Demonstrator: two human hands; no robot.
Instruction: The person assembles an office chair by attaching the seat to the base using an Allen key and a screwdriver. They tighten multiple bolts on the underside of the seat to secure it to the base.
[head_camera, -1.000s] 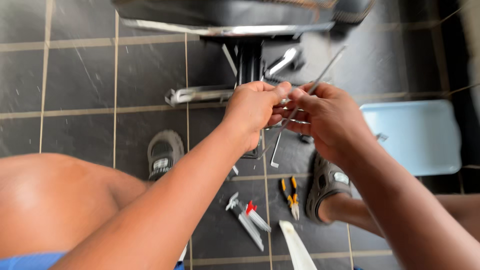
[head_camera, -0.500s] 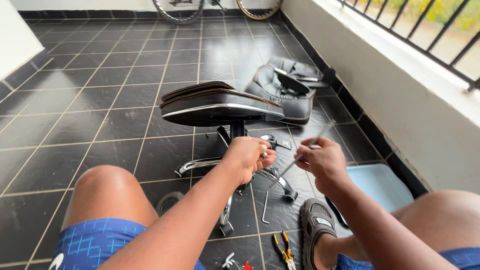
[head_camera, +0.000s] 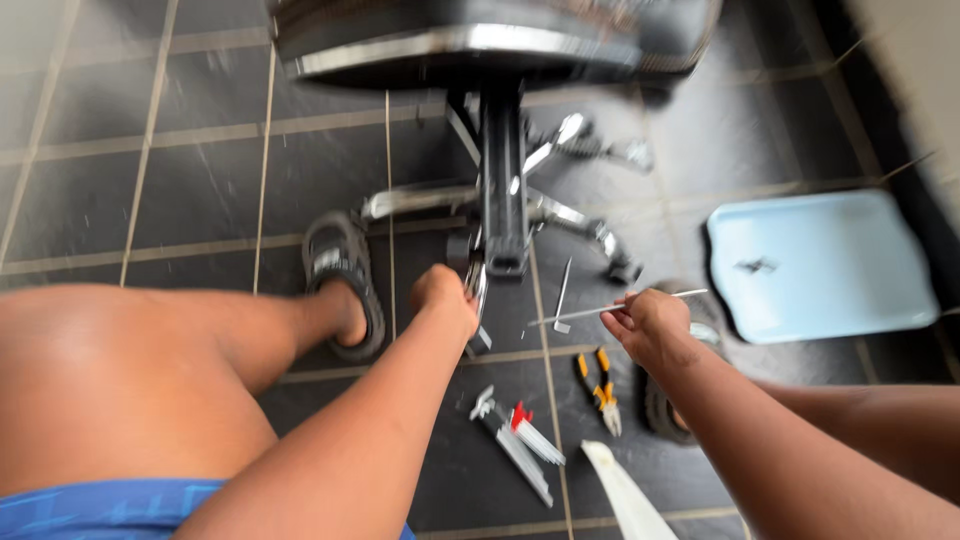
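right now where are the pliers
In the head view the orange-handled pliers lie on the dark tile floor, just below the right hand, beside the person's right sandal.

Our left hand (head_camera: 445, 297) reaches low with fingers curled shut; our right hand (head_camera: 650, 325) sits apart, pinched closed, both forearms extended.

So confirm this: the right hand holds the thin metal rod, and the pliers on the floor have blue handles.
Not quite. The head view shows the right hand holding the rod, but the pliers on the floor have orange-and-black handles, not blue.
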